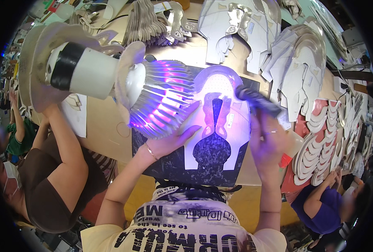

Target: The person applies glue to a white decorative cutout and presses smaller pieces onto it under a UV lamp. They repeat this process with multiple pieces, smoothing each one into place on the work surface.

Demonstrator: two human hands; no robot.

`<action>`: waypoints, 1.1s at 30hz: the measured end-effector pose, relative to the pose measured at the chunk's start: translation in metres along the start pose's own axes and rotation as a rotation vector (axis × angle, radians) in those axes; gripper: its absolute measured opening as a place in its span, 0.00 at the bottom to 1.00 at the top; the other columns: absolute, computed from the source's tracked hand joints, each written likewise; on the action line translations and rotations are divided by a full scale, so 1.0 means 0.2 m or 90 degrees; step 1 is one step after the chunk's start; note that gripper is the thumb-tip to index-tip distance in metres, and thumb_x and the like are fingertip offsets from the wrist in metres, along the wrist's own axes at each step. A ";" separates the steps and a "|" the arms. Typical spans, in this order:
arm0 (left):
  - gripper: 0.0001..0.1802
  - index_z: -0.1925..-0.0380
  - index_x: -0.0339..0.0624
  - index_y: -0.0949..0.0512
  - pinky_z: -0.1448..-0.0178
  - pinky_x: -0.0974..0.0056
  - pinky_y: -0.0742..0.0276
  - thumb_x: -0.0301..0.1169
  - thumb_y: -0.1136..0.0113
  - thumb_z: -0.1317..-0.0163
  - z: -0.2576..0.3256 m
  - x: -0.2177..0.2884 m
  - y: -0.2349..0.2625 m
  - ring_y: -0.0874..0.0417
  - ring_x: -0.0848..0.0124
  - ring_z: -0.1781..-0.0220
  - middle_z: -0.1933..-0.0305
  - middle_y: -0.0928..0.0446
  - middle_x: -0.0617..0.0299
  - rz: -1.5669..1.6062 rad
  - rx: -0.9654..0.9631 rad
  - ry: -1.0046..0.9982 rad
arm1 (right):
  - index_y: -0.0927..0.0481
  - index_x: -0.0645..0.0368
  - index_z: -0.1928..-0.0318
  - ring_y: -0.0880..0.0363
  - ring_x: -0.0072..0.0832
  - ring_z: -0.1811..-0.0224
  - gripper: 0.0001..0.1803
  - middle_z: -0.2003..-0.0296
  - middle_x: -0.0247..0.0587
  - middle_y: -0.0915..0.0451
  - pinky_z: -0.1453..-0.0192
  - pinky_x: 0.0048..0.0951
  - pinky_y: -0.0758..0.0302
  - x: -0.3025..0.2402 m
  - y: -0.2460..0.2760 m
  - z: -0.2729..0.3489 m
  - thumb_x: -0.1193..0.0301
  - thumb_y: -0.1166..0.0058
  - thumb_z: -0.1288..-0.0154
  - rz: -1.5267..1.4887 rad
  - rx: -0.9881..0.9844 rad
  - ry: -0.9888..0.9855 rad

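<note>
Gripping a slim dark tool (pixel 262 102), the right hand (pixel 268 136) is pretty blurred, but its fingers look closed around the handle. Might be a brush, can't swear to it. The white cut piece (pixel 197 143) lies on a black mat (pixel 174 170) right between the two hands, straight in front of the person, with its curved end away from the body and its two legs toward it. So its long axis runs basically front to back, while the tool slants across that line, its working end aimed up and left at the right side of the curve. Whether the tip actually touches, I can't tell from this angle. As for which hand is nearer the curve, the tool's end is right beside it, so the right side wins. The left hand (pixel 176 138) isn't wrapped around anything I can see: fingers and thumb are spread apart at the piece's left edge, just beside a big ribbed lamp (pixel 161 98) that throws purple light over everything. Off to the right there's a fanned stack of similar white pieces (pixel 297 71), plus a red board (pixel 319 105) with rows of crescent pieces (pixel 308 161).
</note>
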State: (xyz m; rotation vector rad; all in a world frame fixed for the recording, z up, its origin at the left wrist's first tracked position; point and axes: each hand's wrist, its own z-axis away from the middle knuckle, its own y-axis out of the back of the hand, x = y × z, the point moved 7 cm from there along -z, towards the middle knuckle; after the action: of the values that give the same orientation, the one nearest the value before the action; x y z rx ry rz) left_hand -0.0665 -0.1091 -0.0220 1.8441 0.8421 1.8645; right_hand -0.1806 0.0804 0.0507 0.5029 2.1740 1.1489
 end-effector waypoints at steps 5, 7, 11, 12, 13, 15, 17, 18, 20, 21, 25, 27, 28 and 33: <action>0.32 0.35 0.47 0.26 0.20 0.48 0.46 0.34 0.29 0.41 -0.02 0.00 -0.04 0.39 0.46 0.22 0.22 0.45 0.44 0.007 0.013 -0.001 | 0.19 0.52 0.39 0.27 0.27 0.79 0.23 0.68 0.35 0.18 0.74 0.31 0.35 -0.05 -0.15 0.16 0.69 0.36 0.35 0.007 -0.237 0.032; 0.32 0.35 0.48 0.26 0.20 0.47 0.46 0.33 0.29 0.41 -0.03 -0.02 -0.03 0.40 0.47 0.22 0.22 0.45 0.44 0.012 -0.021 -0.019 | 0.21 0.54 0.37 0.24 0.30 0.76 0.25 0.65 0.36 0.17 0.73 0.31 0.32 0.02 -0.14 0.19 0.70 0.37 0.34 -0.127 -0.243 -0.085; 0.31 0.36 0.49 0.26 0.20 0.45 0.49 0.33 0.31 0.41 -0.08 -0.04 -0.03 0.40 0.49 0.22 0.20 0.47 0.48 -0.006 -0.114 -0.074 | 0.32 0.60 0.32 0.32 0.12 0.81 0.26 0.72 0.33 0.19 0.76 0.17 0.37 0.21 -0.04 0.24 0.70 0.43 0.27 -0.276 -0.043 -0.365; 0.31 0.36 0.49 0.26 0.19 0.44 0.50 0.33 0.31 0.40 -0.10 -0.04 -0.03 0.40 0.50 0.22 0.20 0.47 0.49 0.002 -0.146 -0.084 | 0.36 0.61 0.30 0.33 0.10 0.81 0.28 0.72 0.32 0.19 0.78 0.15 0.39 0.29 -0.05 0.29 0.69 0.44 0.26 -0.332 -0.025 -0.505; 0.31 0.36 0.49 0.27 0.19 0.43 0.50 0.32 0.32 0.40 -0.11 -0.05 -0.04 0.40 0.51 0.22 0.19 0.48 0.50 0.007 -0.189 -0.082 | 0.36 0.61 0.31 0.33 0.11 0.81 0.27 0.72 0.32 0.19 0.77 0.15 0.38 0.32 -0.04 0.31 0.69 0.44 0.26 -0.358 -0.015 -0.541; 0.30 0.36 0.50 0.27 0.19 0.41 0.52 0.32 0.33 0.39 -0.14 -0.03 -0.04 0.41 0.52 0.21 0.19 0.49 0.52 0.012 -0.223 -0.105 | 0.36 0.61 0.34 0.31 0.11 0.79 0.26 0.72 0.34 0.19 0.77 0.15 0.37 0.39 -0.03 0.35 0.69 0.44 0.26 -0.405 0.016 -0.602; 0.30 0.35 0.51 0.27 0.19 0.41 0.53 0.31 0.34 0.39 -0.16 0.00 -0.04 0.41 0.52 0.21 0.19 0.49 0.53 0.032 -0.237 -0.132 | 0.38 0.58 0.37 0.32 0.11 0.80 0.23 0.72 0.33 0.21 0.79 0.16 0.39 0.43 -0.05 0.39 0.69 0.44 0.26 -0.380 0.000 -0.628; 0.30 0.35 0.52 0.27 0.19 0.40 0.54 0.30 0.34 0.40 -0.16 0.01 -0.04 0.44 0.50 0.20 0.19 0.49 0.51 0.018 -0.240 -0.122 | 0.38 0.58 0.37 0.32 0.11 0.80 0.23 0.73 0.33 0.21 0.79 0.16 0.39 0.44 -0.06 0.41 0.69 0.44 0.26 -0.358 -0.005 -0.620; 0.30 0.36 0.54 0.27 0.19 0.40 0.55 0.30 0.34 0.40 -0.14 0.05 -0.05 0.46 0.48 0.20 0.19 0.48 0.50 -0.083 -0.181 -0.114 | 0.35 0.58 0.39 0.31 0.13 0.79 0.21 0.76 0.31 0.24 0.77 0.17 0.38 0.45 -0.08 0.44 0.68 0.43 0.26 -0.307 -0.040 -0.616; 0.30 0.36 0.54 0.26 0.19 0.40 0.56 0.30 0.34 0.40 -0.13 0.07 -0.05 0.47 0.47 0.19 0.20 0.48 0.50 -0.132 -0.144 -0.113 | 0.33 0.59 0.41 0.28 0.16 0.76 0.20 0.74 0.33 0.23 0.73 0.20 0.35 0.45 -0.07 0.44 0.68 0.42 0.27 -0.222 -0.063 -0.584; 0.31 0.32 0.53 0.30 0.20 0.37 0.56 0.36 0.37 0.37 -0.03 0.16 -0.13 0.50 0.44 0.19 0.21 0.46 0.45 -0.161 -0.074 -0.051 | 0.25 0.61 0.50 0.22 0.31 0.59 0.15 0.62 0.44 0.23 0.56 0.32 0.26 0.37 0.02 0.36 0.69 0.38 0.31 0.132 -0.059 -0.371; 0.36 0.29 0.54 0.34 0.20 0.35 0.57 0.39 0.36 0.38 0.02 0.18 -0.17 0.51 0.43 0.19 0.21 0.48 0.44 -0.170 -0.077 -0.034 | 0.22 0.62 0.54 0.22 0.39 0.51 0.12 0.55 0.47 0.24 0.48 0.37 0.26 0.32 0.06 0.30 0.69 0.36 0.33 0.187 -0.021 -0.295; 0.37 0.28 0.54 0.35 0.20 0.35 0.57 0.40 0.36 0.38 0.04 0.19 -0.19 0.51 0.43 0.19 0.21 0.49 0.44 -0.173 -0.068 -0.020 | 0.20 0.62 0.56 0.23 0.42 0.49 0.11 0.52 0.48 0.25 0.46 0.40 0.27 0.33 0.08 0.29 0.69 0.36 0.34 0.139 -0.019 -0.330; 0.39 0.25 0.53 0.39 0.20 0.36 0.58 0.46 0.39 0.35 0.09 0.18 -0.23 0.52 0.44 0.19 0.21 0.49 0.42 -0.214 0.013 0.049 | 0.16 0.59 0.60 0.21 0.39 0.53 0.07 0.54 0.42 0.22 0.47 0.36 0.26 0.27 0.04 0.12 0.73 0.34 0.38 -0.115 -0.047 -0.244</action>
State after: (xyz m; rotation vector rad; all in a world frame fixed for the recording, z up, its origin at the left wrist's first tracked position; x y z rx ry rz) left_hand -0.0576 -0.0480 -0.0249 1.5357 1.1228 1.7255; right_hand -0.2038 0.1319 0.0286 0.4425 1.8005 0.9441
